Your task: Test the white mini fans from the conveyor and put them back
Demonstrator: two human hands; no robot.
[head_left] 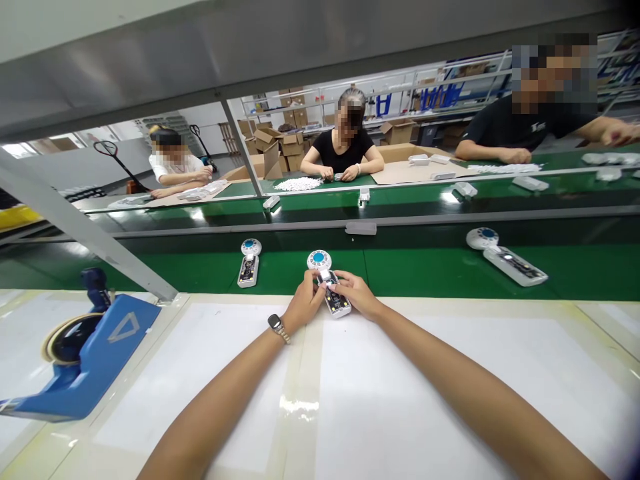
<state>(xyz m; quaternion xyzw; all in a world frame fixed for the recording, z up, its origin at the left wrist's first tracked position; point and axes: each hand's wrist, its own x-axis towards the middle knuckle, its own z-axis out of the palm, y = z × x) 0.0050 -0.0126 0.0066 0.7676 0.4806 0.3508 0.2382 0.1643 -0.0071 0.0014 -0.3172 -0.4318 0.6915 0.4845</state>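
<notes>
Between my two hands is a white handheld device [338,304] with a round, blue-centred head and an open body that shows a dark circuit board. My left hand [305,298] grips its left side near the neck, and a watch is on that wrist. From the other side my right hand [359,295] holds the body, thumb and fingers closed at its upper part. The device lies over the edge where the green belt meets the white worktop. What the fingertips press on is too small to make out. A similar device [249,265] lies to the left, another [515,264] to the right.
A blue tape dispenser [100,353] stands on the white worktop [420,400] at left. A slanted metal post [100,227] rises beside it. A white casing [361,229] lies on the green belt [410,267]. Across the line sit three people near piles of white parts [299,184].
</notes>
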